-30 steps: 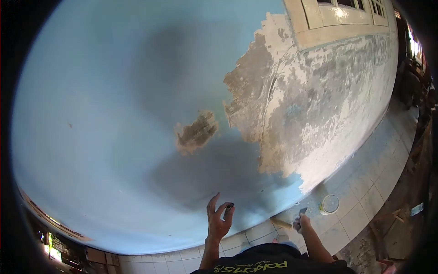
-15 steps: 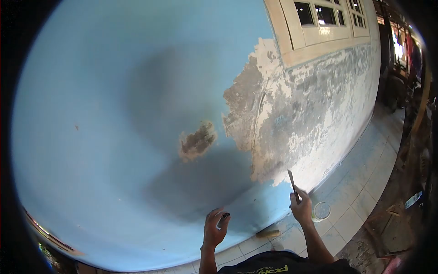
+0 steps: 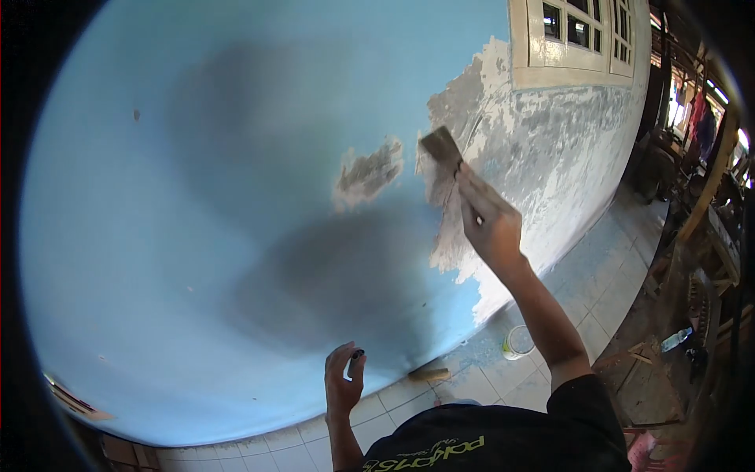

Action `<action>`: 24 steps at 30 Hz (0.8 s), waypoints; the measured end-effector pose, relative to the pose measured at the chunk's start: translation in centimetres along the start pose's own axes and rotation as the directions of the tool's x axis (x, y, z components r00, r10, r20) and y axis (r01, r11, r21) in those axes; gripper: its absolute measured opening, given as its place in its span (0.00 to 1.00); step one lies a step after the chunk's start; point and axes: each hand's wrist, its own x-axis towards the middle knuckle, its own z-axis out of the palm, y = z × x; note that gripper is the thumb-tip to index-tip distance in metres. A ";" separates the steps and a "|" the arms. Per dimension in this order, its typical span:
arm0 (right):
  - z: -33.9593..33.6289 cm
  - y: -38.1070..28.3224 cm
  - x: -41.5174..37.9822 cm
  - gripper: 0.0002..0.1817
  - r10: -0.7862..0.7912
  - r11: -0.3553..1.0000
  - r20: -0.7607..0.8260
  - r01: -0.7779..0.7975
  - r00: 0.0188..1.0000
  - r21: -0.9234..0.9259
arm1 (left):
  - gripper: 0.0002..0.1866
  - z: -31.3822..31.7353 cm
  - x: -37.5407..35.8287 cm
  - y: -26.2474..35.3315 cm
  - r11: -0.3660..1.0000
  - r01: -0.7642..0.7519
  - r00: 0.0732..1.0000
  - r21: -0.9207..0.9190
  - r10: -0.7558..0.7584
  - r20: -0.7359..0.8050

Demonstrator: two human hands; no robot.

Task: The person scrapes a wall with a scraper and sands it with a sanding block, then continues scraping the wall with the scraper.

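A flat-bladed scraper [image 3: 442,148] is gripped in my right hand [image 3: 495,228], raised in front of the wall. Its wide blade overlaps the left edge of the bare patch [image 3: 543,169], where grey and white plaster shows. Left of the blade, a smaller scraped spot [image 3: 368,175] breaks the blue paint of the wall [image 3: 259,181]. Lower down, my left hand [image 3: 342,379] is closed around a dark, round-ended object [image 3: 359,354]; most of it is hidden by the fingers, and I cannot tell its kind.
A cream window frame [image 3: 574,76] sits above the bare patch. On the tiled floor [image 3: 503,381] stand a white tub [image 3: 518,343] and, by the wall's foot, a yellowish block [image 3: 429,374]. Wooden pieces and a plastic bottle [image 3: 676,340] lie at the right.
My right hand has lifted the scraper up and left, from the lower edge of the bare patch to its left side. The view has shifted; my left hand still holds the dark object low down.
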 end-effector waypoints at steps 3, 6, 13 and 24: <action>-0.4 -0.3 -0.9 0.18 -0.008 0.999 -0.004 0.008 1.000 -0.037 | 0.11 -0.4 -1.1 -1.5 1.000 0.021 1.000 -0.007 -0.021 -0.010; -1.2 -1.0 -0.6 0.17 0.000 0.999 0.058 0.002 0.998 -0.044 | 0.11 -0.7 -2.1 -2.3 0.998 0.056 0.998 -0.015 -0.056 -0.021; -1.0 -2.0 0.6 0.18 -0.005 0.997 0.003 0.005 1.000 -0.077 | 0.13 -1.7 -1.2 -1.9 1.000 0.009 1.000 0.008 -0.010 0.013; -1.5 -2.3 0.4 0.15 0.050 0.995 0.112 -0.040 0.992 -0.096 | 0.12 -1.1 -0.3 -2.5 0.997 0.062 0.998 -0.040 -0.061 0.014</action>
